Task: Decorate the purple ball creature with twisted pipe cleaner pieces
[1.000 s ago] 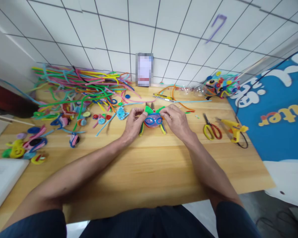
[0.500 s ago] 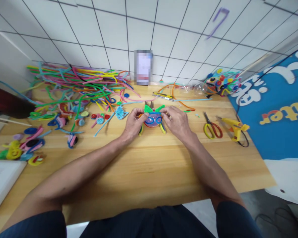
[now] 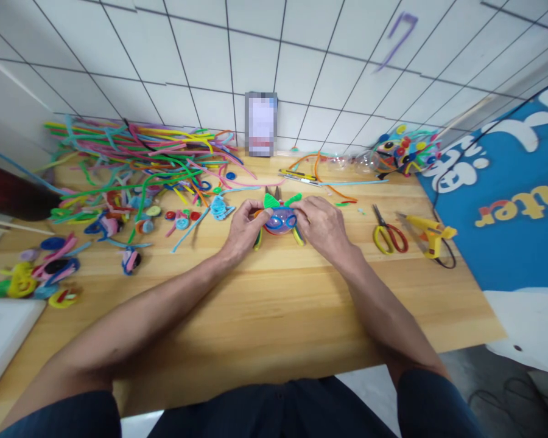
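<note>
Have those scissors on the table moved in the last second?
No. The scissors lie just as before, beside the yellow glue gun, blades toward the wall.

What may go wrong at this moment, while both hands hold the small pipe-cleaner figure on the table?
1. The left hand and right hand pinch the pipe-cleaner figure from both sides; too much pressure might bend it out of shape.
2. The scissors and glue gun lie just to the right of the right hand; a careless sweep of that arm might knock them.
</note>
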The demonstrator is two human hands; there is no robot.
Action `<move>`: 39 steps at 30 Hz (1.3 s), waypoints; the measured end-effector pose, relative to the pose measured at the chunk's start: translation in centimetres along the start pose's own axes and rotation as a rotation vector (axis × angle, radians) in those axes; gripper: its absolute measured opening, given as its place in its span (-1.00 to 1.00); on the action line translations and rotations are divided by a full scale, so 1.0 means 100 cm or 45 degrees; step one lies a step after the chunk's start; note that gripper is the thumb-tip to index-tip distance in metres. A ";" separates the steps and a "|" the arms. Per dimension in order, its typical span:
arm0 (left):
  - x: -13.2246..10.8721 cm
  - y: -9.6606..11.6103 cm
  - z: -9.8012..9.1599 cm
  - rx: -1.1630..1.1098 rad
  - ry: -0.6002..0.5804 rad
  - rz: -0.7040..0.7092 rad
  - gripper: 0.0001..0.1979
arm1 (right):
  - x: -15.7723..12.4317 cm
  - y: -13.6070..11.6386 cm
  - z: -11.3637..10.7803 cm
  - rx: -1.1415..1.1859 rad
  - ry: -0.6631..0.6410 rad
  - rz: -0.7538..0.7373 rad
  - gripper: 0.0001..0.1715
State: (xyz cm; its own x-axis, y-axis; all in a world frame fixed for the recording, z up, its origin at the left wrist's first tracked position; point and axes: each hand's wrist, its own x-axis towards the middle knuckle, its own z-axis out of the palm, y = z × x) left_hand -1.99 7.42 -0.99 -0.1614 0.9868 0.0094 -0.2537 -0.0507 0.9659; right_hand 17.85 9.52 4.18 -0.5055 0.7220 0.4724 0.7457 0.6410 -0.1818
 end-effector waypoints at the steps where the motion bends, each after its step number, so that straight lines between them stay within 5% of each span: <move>1: 0.000 0.000 0.000 0.002 0.000 0.000 -0.68 | 0.000 0.000 0.001 0.009 0.003 0.002 -0.72; 33: 0.001 -0.001 -0.003 -0.013 -0.002 -0.031 -0.70 | -0.001 -0.002 0.006 0.071 -0.004 0.065 -0.73; 39: -0.003 0.002 -0.004 0.021 -0.003 -0.003 -0.69 | 0.004 0.009 -0.017 0.221 0.075 0.066 -0.78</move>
State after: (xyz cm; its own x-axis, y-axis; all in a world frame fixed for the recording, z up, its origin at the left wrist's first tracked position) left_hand -2.36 7.03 -0.94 -0.1585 0.9873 0.0074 -0.2386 -0.0456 0.9700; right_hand 19.03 9.92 5.66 -0.4379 0.7421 0.5075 0.6814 0.6422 -0.3511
